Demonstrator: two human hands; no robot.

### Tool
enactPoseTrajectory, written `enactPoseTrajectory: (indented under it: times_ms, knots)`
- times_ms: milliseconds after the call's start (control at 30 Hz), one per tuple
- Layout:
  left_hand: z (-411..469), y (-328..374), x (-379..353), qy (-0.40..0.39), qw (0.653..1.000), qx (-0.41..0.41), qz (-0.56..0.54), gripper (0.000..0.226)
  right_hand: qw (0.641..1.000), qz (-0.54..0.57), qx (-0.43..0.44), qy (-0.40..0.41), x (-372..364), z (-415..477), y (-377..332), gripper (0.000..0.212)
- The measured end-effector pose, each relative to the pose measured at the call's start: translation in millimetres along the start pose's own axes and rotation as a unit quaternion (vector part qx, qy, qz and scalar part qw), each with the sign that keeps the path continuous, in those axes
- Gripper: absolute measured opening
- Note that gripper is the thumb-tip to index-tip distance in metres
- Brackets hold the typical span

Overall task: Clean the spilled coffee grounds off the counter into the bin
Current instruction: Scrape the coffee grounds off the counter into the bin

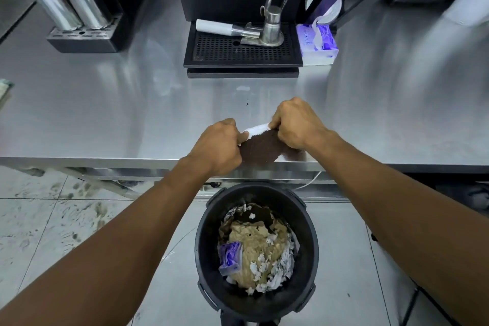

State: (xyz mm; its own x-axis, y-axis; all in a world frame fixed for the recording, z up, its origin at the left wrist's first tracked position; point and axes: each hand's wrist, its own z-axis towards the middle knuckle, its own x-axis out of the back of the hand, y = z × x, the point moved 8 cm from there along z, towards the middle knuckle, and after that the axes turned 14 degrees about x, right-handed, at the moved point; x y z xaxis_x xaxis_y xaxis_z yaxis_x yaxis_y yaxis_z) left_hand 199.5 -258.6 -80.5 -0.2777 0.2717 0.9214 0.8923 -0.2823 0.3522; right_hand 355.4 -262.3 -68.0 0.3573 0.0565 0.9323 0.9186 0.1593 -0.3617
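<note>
A dark brown heap of coffee grounds (260, 149) lies at the front edge of the steel counter (105, 114), resting on a white tissue (255, 130). My left hand (217, 147) grips the tissue's left side and my right hand (296, 124) grips its right side, with the grounds between them. A few specks remain on the counter just behind the hands. Directly below the counter edge, on the floor, stands a round black bin (206, 246) that holds crumpled paper, brown waste and a purple wrapper.
A black coffee machine with a drip tray (242, 53) stands at the back, with a portafilter (225, 29) and a metal jug (271, 28) on it. A purple tissue box (317, 43) sits to its right. Two steel cups (68, 5) stand back left.
</note>
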Motion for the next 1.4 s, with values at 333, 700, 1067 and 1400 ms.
enactPoseTrajectory:
  times_ms: [333, 700, 1067, 1400]
  knots:
    - [-8, 8, -7, -0.016, 1.000, -0.019, 0.002, 0.030, 1.000, 0.002, -0.018, 0.012, -1, -19, 2, 0.022]
    - [-24, 14, -9, -0.028, 0.999, -0.023, -0.011, 0.029, 0.998, 0.016, -0.058, 0.026, -1, -43, -1, 0.025]
    - [-29, 19, -7, -0.015, 0.999, -0.043, -0.006, 0.031, 0.997, 0.008, -0.062, 0.033, -2, -55, -5, 0.026]
    - [-47, 26, -8, -0.028, 0.996, -0.078, 0.022, 0.042, 0.998, 0.008, -0.063, 0.024, -5, -72, -11, 0.025]
